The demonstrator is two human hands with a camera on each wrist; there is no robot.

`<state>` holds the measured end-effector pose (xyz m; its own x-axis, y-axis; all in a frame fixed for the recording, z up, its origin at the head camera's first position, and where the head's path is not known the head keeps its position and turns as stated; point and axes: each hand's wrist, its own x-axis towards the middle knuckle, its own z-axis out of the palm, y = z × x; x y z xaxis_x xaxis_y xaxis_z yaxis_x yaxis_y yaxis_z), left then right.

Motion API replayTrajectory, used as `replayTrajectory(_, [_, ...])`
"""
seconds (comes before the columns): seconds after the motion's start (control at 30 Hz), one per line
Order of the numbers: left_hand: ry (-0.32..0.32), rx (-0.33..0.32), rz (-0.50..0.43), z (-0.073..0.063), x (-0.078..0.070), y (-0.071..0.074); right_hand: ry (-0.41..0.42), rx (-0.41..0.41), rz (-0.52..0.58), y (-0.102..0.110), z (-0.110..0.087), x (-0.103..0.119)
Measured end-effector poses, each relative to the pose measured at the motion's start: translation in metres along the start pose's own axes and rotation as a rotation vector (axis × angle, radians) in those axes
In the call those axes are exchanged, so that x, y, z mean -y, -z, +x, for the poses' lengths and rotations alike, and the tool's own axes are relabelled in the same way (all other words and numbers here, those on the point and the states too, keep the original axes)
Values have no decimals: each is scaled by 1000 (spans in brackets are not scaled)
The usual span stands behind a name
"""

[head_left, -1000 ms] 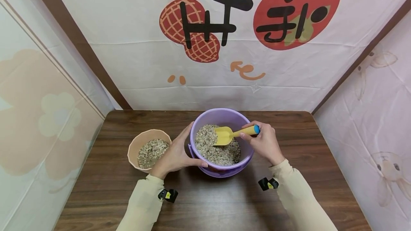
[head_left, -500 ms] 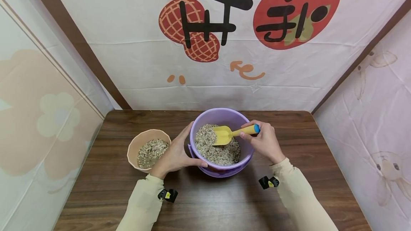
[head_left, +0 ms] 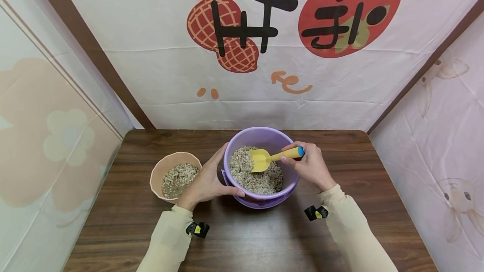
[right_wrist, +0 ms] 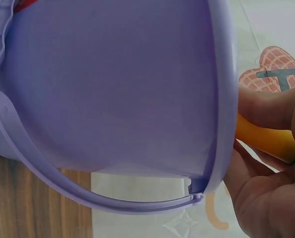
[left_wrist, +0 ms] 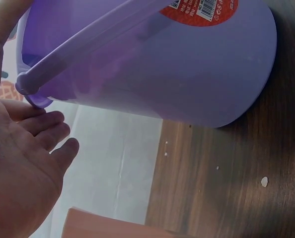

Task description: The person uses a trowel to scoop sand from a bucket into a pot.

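Note:
A purple bucket (head_left: 291, 179) stands on the table, partly filled with pale mixed grain (head_left: 261, 184). My right hand (head_left: 311, 166) grips the yellow handle of a small scoop (head_left: 261, 160), whose blade rests on the grain inside the bucket. In the right wrist view only the orange-yellow handle (right_wrist: 266, 139) shows between thumb and fingers; the bucket wall hides the blade. With thumb and fingers spread apart, my left hand (head_left: 206, 184) rests against the bucket's left rim. In the left wrist view its fingers (left_wrist: 53, 130) lie fairly straight just below the rim and bucket handle (left_wrist: 88, 44).
Left of my left hand stands a peach-coloured bowl (head_left: 156, 175) holding some of the same grain. A few loose flakes (left_wrist: 264, 182) lie on the wooden table (head_left: 245, 247). A printed cloth wall (head_left: 242, 112) rises behind the table's far edge.
The scoop and my right hand have shifted slightly to the left within the bucket. My left hand, the bucket and the bowl have stayed in place.

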<state>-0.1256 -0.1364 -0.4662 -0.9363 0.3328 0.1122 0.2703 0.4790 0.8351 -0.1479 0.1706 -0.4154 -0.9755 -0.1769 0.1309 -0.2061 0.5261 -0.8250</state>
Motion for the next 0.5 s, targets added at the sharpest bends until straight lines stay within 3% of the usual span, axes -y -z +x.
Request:
replayTrajectory(0.23, [13,9,2,0,-2,1,-22,24,-78,3,4,5])
replayTrajectory(0.5, [18,12,7,0,-2,2,-10,30,-60,3,4,5])
